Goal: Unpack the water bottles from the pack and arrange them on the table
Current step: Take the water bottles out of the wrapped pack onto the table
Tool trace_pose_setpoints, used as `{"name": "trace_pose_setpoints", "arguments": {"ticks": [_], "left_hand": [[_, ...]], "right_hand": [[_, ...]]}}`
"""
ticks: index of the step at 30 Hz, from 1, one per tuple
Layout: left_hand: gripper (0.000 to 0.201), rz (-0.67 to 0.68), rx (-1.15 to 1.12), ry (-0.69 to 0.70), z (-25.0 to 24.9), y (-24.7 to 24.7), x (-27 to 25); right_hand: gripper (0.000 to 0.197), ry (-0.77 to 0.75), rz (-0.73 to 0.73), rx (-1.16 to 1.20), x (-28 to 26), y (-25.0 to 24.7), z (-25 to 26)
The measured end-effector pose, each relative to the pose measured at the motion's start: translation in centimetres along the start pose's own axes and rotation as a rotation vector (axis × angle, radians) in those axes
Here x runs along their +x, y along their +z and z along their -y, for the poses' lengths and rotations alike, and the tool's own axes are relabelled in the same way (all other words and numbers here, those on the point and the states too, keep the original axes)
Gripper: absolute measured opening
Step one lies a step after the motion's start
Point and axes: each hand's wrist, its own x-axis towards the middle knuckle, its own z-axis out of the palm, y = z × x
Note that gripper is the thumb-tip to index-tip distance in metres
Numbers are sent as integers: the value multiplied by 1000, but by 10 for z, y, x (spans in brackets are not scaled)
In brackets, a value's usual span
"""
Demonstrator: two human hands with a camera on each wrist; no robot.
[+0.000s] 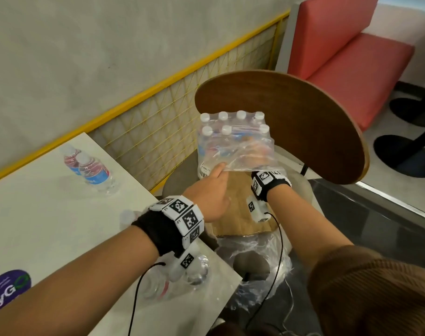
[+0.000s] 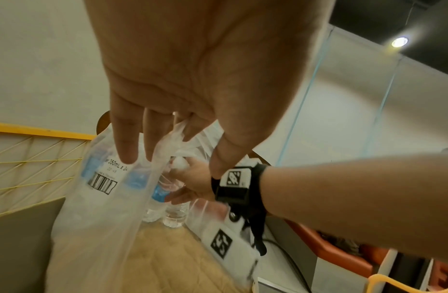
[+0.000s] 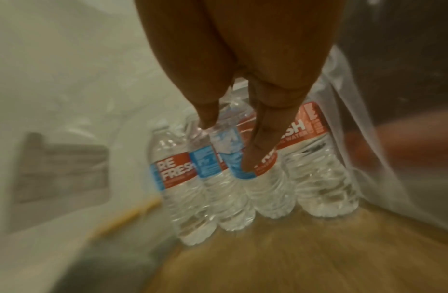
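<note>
The pack of water bottles [image 1: 233,139] stands in torn clear wrap on a cardboard tray [image 1: 240,209] on a chair seat. My left hand [image 1: 214,180] pinches the wrap's loose edge [image 2: 105,208] between thumb and fingers [image 2: 127,146] and holds it up. My right hand [image 1: 257,156] is inside the wrap. Its thumb and fingers [image 3: 250,158] close around the top of one red-and-blue labelled bottle [image 3: 222,142] in the front row [image 3: 177,178]. Two bottles [image 1: 72,161] [image 1: 95,172] stand upright on the white table [image 1: 49,226].
Under my left wrist, more clear bottles [image 1: 197,270] sit at the table's near corner. The chair's curved wooden back [image 1: 303,122] rises behind the pack. A yellow mesh railing [image 1: 146,132] runs along the wall. Crumpled film [image 1: 255,263] hangs off the seat front.
</note>
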Motion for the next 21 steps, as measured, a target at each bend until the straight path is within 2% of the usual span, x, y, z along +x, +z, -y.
{"name": "trace_pose_setpoints", "arguments": {"ticks": [3, 6, 8, 11, 15, 18, 21], "left_hand": [[60, 70, 33, 31, 6, -5, -7], [50, 134, 81, 38, 24, -15, -20], [46, 141, 109, -2, 39, -22, -28], [53, 152, 196, -107, 66, -29, -38], [55, 197, 236, -210, 95, -30, -55], [56, 139, 96, -262, 111, -29, -79], [65, 19, -92, -269, 131, -23, -108]], "right_hand": [[39, 0, 47, -88, -37, -3, -1], [38, 160, 233, 125, -91, -22, 9], [39, 169, 333, 243, -111, -21, 7], [37, 39, 404, 418, -146, -15, 11], [26, -161, 518, 250, -184, 1, 28], [24, -255, 492, 103, -200, 19, 39], [27, -273, 439, 134, -209, 29, 40]]}}
